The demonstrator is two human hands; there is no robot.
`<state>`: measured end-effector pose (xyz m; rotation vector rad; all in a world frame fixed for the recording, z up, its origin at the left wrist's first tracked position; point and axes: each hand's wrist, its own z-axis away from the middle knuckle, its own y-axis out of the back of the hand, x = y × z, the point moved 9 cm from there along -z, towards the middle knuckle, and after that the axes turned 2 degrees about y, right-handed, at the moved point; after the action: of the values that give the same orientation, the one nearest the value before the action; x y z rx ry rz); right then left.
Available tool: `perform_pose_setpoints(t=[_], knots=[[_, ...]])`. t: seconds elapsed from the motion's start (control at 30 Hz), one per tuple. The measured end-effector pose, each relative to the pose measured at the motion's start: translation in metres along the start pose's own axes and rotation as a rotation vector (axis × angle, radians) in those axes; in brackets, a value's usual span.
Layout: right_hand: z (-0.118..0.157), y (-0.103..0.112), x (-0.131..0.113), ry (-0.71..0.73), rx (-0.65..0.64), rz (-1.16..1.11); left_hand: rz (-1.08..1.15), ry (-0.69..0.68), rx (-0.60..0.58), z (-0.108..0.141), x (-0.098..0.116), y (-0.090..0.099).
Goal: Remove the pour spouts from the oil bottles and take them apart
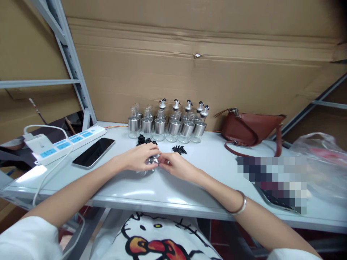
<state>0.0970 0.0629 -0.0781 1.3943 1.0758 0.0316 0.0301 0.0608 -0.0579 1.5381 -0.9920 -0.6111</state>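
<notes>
My left hand (142, 157) rests over a small pile of shiny silver parts (152, 160) on the grey table, its fingers curled around their edge. From the right, my right hand (175, 165) meets the same pile, thumb and fingers drawn together at the silver pieces; what exactly they pinch is too small to tell. Black round parts (141, 139) lie just behind my left hand, partly covered by it. Several small black spouts (179, 149) lie behind my right hand. Farther back stand glass bottles with steel sleeves (160, 126), some topped with silver and black pourers (189, 104).
A phone (94, 153) and a white power strip (72, 144) with a cable lie at the left. On the right are a brown bag (252, 128), a blurred-out flat item (273, 180) and a clear plastic bag (322, 162). Cardboard (151, 72) walls the back.
</notes>
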Motion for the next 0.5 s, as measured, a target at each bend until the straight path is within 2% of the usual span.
perform_pose_setpoints(t=[0.23, 0.5], knots=[[-0.001, 0.003, 0.003, -0.003, 0.034, -0.034, -0.009, -0.010, 0.026, 0.000, -0.001, 0.001], [-0.001, 0.014, 0.005, -0.025, 0.138, 0.003, 0.003, -0.050, 0.083, 0.001, 0.001, 0.006]])
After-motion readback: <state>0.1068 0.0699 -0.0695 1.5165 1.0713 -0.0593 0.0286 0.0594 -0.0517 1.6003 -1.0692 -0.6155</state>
